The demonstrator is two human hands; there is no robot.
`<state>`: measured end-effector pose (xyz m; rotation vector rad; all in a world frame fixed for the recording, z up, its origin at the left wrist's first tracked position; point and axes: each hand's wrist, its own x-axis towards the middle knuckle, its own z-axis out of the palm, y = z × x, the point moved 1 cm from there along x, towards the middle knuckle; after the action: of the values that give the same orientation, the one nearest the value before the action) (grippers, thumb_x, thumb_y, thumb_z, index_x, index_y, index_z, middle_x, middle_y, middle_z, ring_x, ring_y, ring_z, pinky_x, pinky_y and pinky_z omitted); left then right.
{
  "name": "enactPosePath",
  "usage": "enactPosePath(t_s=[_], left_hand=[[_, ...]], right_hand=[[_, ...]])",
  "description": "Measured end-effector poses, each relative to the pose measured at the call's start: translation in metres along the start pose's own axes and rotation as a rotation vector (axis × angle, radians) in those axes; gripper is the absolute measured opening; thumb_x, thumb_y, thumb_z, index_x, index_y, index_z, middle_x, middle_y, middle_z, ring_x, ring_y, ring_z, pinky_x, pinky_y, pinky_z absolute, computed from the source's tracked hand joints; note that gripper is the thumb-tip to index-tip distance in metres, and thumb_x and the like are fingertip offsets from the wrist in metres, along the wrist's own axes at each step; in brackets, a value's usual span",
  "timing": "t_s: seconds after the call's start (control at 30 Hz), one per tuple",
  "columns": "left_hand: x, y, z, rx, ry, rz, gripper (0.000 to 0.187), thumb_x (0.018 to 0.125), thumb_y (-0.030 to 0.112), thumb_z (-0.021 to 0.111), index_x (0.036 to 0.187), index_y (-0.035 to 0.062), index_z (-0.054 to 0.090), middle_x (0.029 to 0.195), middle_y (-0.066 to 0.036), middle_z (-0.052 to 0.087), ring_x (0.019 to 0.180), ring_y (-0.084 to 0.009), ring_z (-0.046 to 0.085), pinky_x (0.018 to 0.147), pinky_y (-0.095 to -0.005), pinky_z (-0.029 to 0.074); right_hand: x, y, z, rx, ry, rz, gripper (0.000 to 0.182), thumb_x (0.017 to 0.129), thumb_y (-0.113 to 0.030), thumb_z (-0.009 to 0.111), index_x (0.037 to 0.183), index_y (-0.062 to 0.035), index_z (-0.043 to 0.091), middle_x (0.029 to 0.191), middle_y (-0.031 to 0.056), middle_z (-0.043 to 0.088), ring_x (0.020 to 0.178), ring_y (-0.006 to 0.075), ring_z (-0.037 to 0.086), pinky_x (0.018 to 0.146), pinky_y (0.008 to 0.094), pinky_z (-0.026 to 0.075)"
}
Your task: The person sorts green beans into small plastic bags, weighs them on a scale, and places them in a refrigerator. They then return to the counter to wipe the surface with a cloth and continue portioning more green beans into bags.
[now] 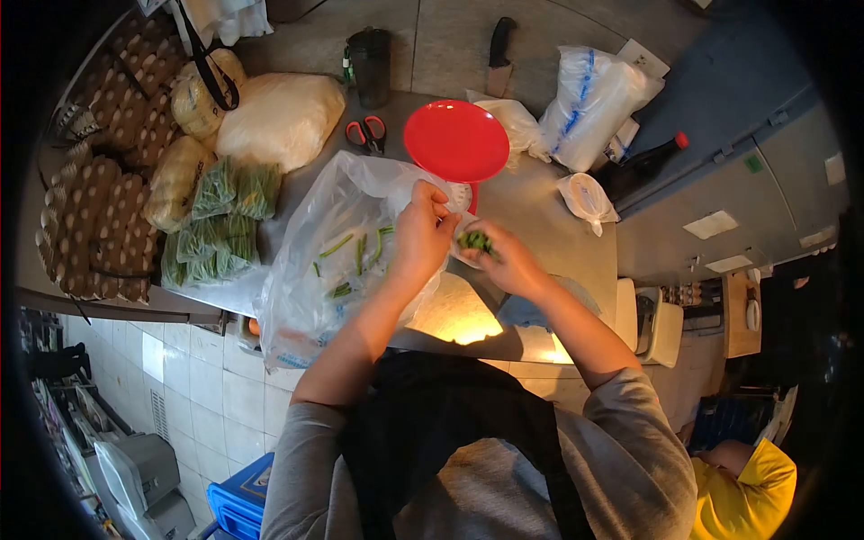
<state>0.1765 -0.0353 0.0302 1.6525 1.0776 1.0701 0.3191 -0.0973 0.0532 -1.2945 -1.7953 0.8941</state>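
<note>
My right hand (508,263) is closed around a small bunch of cut green beans (474,241), with thin clear plastic showing about it. Just to the left, my left hand (425,229) has its fingers pinched together at the edge of this plastic; exactly what they grip is partly hidden. Under my left forearm lies a large clear plastic bag (301,238) with several loose green beans (337,245) in it. A red round scale pan (456,139) stands right behind my hands, its white dial partly covered by them.
Filled bags of green beans (220,243) lie left, by egg trays (94,225) and a big pale bag (281,117). Red-handled scissors (366,133), a dark cup (369,67) and a knife (500,54) lie behind. At right are a plastic bag roll (594,103) and bottle (648,162). A person in yellow (747,495) is lower right.
</note>
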Motion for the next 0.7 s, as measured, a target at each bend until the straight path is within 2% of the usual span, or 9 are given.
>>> enactPosePath(t_s=[0.07, 0.1, 0.17, 0.2, 0.3, 0.5, 0.6, 0.7], left_hand=[[0.005, -0.011, 0.000, -0.093, -0.066, -0.041, 0.028, 0.077, -0.002, 0.062, 0.093, 0.0017, 0.039, 0.067, -0.010, 0.058, 0.054, -0.0126, 0.055, 0.041, -0.0254, 0.041], [0.005, -0.008, -0.002, -0.069, -0.071, -0.060, 0.029, 0.075, -0.002, 0.063, 0.092, 0.0020, 0.041, 0.067, -0.011, 0.058, 0.057, -0.0188, 0.057, 0.046, -0.0290, 0.043], [0.001, -0.001, -0.005, -0.023, -0.094, -0.102, 0.029, 0.072, -0.001, 0.064, 0.092, 0.0026, 0.043, 0.066, -0.014, 0.059, 0.063, -0.0311, 0.061, 0.056, -0.0362, 0.047], [-0.002, 0.003, -0.003, 0.020, -0.093, -0.060, 0.029, 0.072, -0.002, 0.064, 0.091, 0.0028, 0.043, 0.066, -0.015, 0.059, 0.063, -0.0315, 0.061, 0.056, -0.0358, 0.046], [-0.006, 0.015, 0.006, 0.088, -0.084, 0.047, 0.026, 0.071, -0.003, 0.063, 0.089, 0.0034, 0.044, 0.066, -0.015, 0.057, 0.064, -0.0325, 0.060, 0.056, -0.0355, 0.046], [-0.002, 0.058, 0.005, -0.008, -0.123, 0.135, 0.021, 0.070, -0.005, 0.060, 0.083, 0.0032, 0.046, 0.067, -0.015, 0.057, 0.065, -0.0326, 0.060, 0.057, -0.0374, 0.046], [0.007, 0.051, 0.008, 0.025, -0.102, 0.158, 0.019, 0.070, -0.004, 0.060, 0.081, 0.0030, 0.047, 0.068, -0.014, 0.057, 0.064, -0.0321, 0.059, 0.057, -0.0367, 0.045], [0.017, 0.033, 0.009, 0.060, -0.051, 0.171, 0.018, 0.071, -0.001, 0.064, 0.080, 0.0024, 0.049, 0.071, -0.014, 0.057, 0.063, -0.0300, 0.059, 0.056, -0.0349, 0.045]], right_hand=[[-0.001, 0.026, 0.009, -0.041, -0.036, 0.089, 0.026, 0.075, 0.000, 0.060, 0.100, -0.0019, 0.050, 0.093, 0.0208, 0.058, 0.089, 0.0336, 0.058, 0.075, 0.0382, 0.045], [0.003, 0.033, 0.013, -0.061, -0.054, 0.128, 0.027, 0.075, 0.001, 0.059, 0.100, -0.0019, 0.051, 0.094, 0.0217, 0.058, 0.091, 0.0339, 0.058, 0.076, 0.0389, 0.045], [0.007, 0.044, 0.010, -0.340, -0.165, 0.096, 0.028, 0.076, -0.001, 0.056, 0.104, -0.0028, 0.052, 0.098, 0.0221, 0.058, 0.094, 0.0332, 0.058, 0.076, 0.0399, 0.046], [0.010, 0.044, 0.006, -0.480, -0.218, 0.083, 0.029, 0.077, -0.001, 0.054, 0.105, -0.0033, 0.052, 0.100, 0.0223, 0.058, 0.096, 0.0328, 0.059, 0.077, 0.0403, 0.046], [0.022, 0.035, -0.012, -0.588, -0.528, 0.320, 0.029, 0.079, -0.006, 0.050, 0.109, -0.0051, 0.053, 0.104, 0.0204, 0.059, 0.096, 0.0329, 0.058, 0.078, 0.0399, 0.046], [0.041, -0.028, -0.023, -0.766, -0.749, 0.589, 0.029, 0.080, -0.013, 0.052, 0.108, -0.0061, 0.055, 0.105, 0.0185, 0.060, 0.099, 0.0327, 0.058, 0.081, 0.0384, 0.046], [0.038, -0.046, -0.022, -0.496, -0.611, 0.358, 0.031, 0.080, -0.015, 0.053, 0.109, -0.0062, 0.054, 0.105, 0.0175, 0.060, 0.097, 0.0324, 0.058, 0.079, 0.0383, 0.046], [0.035, -0.010, -0.021, -0.609, -0.448, 0.457, 0.028, 0.079, -0.016, 0.054, 0.105, -0.0054, 0.056, 0.105, 0.0178, 0.060, 0.095, 0.0335, 0.058, 0.077, 0.0394, 0.047]])
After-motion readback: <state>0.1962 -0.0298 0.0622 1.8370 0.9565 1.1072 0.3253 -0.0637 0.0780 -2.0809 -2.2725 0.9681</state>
